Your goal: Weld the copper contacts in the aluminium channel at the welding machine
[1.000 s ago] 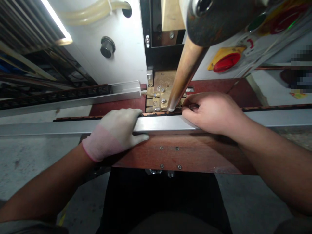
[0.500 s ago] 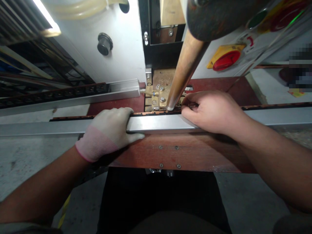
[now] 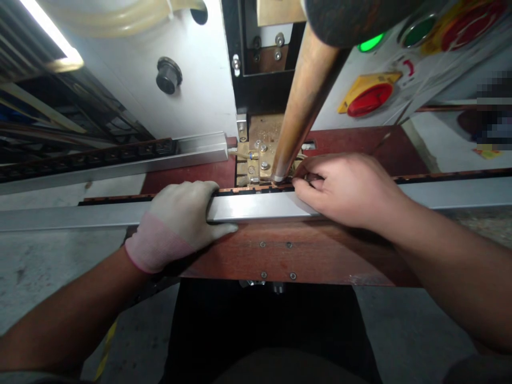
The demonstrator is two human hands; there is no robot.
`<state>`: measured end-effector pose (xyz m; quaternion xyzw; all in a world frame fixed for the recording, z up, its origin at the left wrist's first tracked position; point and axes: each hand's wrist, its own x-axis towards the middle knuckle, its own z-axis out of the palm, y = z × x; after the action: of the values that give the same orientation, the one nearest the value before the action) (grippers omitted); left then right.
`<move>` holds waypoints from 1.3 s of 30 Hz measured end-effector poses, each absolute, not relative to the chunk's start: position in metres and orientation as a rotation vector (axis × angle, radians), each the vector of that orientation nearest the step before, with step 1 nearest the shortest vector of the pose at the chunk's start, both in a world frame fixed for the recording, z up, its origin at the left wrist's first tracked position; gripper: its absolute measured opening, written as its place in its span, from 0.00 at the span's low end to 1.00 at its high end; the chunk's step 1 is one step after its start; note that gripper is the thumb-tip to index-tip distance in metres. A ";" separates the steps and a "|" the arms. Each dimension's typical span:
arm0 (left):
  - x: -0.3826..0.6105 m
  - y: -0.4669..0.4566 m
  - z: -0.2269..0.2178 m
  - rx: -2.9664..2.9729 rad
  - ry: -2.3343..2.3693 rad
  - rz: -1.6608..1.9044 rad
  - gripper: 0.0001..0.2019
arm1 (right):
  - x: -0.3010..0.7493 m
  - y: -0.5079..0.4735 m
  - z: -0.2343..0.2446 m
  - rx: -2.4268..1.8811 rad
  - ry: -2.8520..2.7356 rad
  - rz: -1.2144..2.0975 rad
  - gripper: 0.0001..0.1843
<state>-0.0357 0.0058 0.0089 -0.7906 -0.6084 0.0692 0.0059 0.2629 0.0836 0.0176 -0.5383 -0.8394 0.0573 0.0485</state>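
Observation:
My left hand (image 3: 180, 221), in a white glove with a pink cuff, is closed around a long silver metal channel (image 3: 252, 207), its thumb along the near side. Dark strip with copper-coloured edges (image 3: 240, 190) runs along the channel's far side. My bare right hand (image 3: 344, 184) rests over the channel with thumb and forefinger pinched together; whatever is between them is hidden. Just left of those fingertips, a slanting copper-coloured rod (image 3: 304, 101) comes down to the strip. Beyond it sits a brass block (image 3: 264, 154) with bolts.
A dark round holder (image 3: 356, 21) carries the rod overhead. A red-and-yellow rotary switch (image 3: 368, 100) and a lit green lamp (image 3: 371, 42) are on the right panel. Another channel (image 3: 204, 146) lies at the back left. A reddish-brown board (image 3: 320, 250) supports the work.
The dark holder and the block above appear higher, exposing more rod and the lit green lamp. My right fingertips have shifted slightly left. The left hand keeps its grip. The view has shifted a little.

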 end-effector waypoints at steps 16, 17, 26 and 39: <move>-0.017 -0.012 0.005 -2.504 -1.797 0.090 0.27 | 0.267 0.080 0.022 -1.567 -2.548 0.212 0.20; -0.014 -0.014 0.003 -2.499 -1.780 0.058 0.27 | 0.269 0.079 0.022 -1.535 -2.547 0.209 0.19; -0.007 -0.019 -0.006 -2.499 -1.666 -0.050 0.27 | 0.275 0.072 0.010 -1.205 -2.540 0.270 0.17; 0.004 -0.017 -0.003 -2.501 -1.660 0.009 0.27 | 0.263 0.062 0.009 -1.283 -2.581 0.177 0.13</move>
<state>0.0043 -0.0166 -0.0034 -0.8312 -0.5516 0.0029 0.0700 0.2634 0.0621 0.0094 -0.4408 -0.8865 0.0609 0.1268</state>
